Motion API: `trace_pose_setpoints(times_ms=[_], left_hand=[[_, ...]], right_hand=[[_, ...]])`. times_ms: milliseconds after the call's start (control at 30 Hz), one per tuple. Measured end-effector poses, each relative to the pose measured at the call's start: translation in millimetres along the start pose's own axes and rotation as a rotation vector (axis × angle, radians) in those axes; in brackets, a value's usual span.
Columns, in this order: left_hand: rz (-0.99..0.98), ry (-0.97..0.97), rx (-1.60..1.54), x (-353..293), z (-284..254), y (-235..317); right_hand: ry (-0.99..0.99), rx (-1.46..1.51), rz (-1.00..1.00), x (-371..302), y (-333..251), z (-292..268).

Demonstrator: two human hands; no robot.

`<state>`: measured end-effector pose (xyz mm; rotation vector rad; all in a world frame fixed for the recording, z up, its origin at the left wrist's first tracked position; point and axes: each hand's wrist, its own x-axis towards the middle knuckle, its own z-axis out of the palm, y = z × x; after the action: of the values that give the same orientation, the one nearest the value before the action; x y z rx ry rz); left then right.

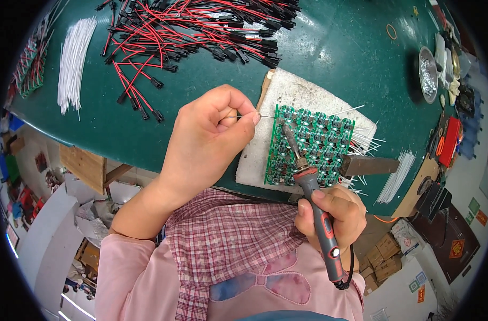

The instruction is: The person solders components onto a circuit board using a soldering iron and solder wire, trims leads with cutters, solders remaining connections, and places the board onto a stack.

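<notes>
My left hand [209,134] pinches a thin, silvery solder wire [267,116] between thumb and forefinger. Its end reaches the upper left corner of a green circuit board panel [308,144], which carries rows of small black and silver parts. In my right hand [337,214] is a grey and red soldering iron [321,224], held like a pen. The iron's tip lies over the panel's upper left part, close to the wire's end. Under the panel is a pale, stained pad [308,88]. White wires [364,136] stick out past the panel's right side.
A dark metal bar [369,165] lies across the panel's right edge. Red and black connector leads [185,32] are heaped at the far side of the green table [351,48]. Bundles of white wires [77,64] lie left and right. A metal bowl [428,75] stands far right.
</notes>
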<state>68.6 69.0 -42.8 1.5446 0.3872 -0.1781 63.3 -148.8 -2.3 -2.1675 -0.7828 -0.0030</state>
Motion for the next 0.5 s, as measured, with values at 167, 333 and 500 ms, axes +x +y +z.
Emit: trace_pose_setpoints(times_ms=[167, 333, 500], left_hand=[[-0.027, 0.009, 0.068, -0.9, 2.0, 1.3], [-0.007, 0.025, 0.119, -1.2, 8.5, 1.7], [0.018, 0.022, 0.169, -2.0, 4.0, 2.8]], right_hand=[[-0.043, -0.052, -0.038, 1.2, 0.3, 0.1], [-0.05, -0.081, -0.097, 3.2, 1.4, 2.3], [-0.051, -0.151, -0.166, 4.1, 3.6, -1.4]])
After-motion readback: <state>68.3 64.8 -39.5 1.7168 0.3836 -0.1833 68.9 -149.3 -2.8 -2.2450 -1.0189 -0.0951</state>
